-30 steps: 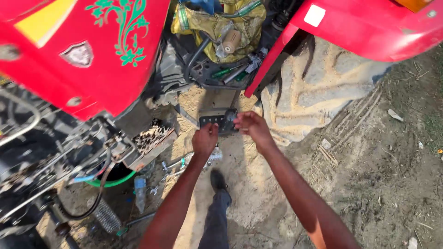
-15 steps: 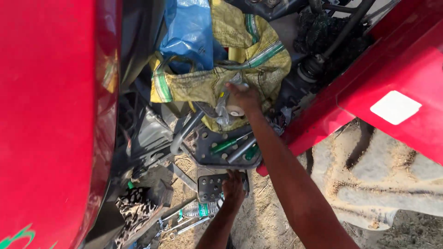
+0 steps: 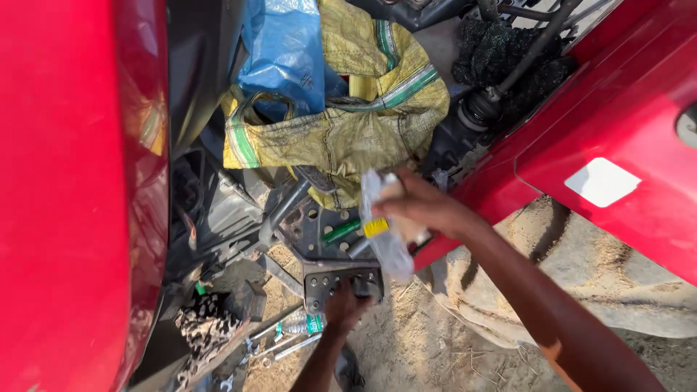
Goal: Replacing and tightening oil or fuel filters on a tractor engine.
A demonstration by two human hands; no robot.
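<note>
In the middle of the frame, the right hand is closed around a small clear plastic packet with a yellow label; the packet hangs down from the fingers and is a little blurred, so what is inside it cannot be told. This hand is just below a yellow woven sack with green stripes, which lies in the upper centre of the frame, and a blue plastic bag sits in the open mouth of this sack. Lower, at the bottom centre, the left hand grips the lower edge of a dark metal footplate that has several round holes; the fingers curl on the plate from below. On the metal part above the footplate lies a tool with a green handle, just beside the packet. The left side of the frame is filled by a red tractor body panel, and another red fender with a white patch crosses the right side. A large muddy tyre shows in the lower right, under the right forearm. In the lower left, near the left hand, a clear plastic bottle with a green label and some wrenches lie on the sandy ground, beside a spotted cloth.
</note>
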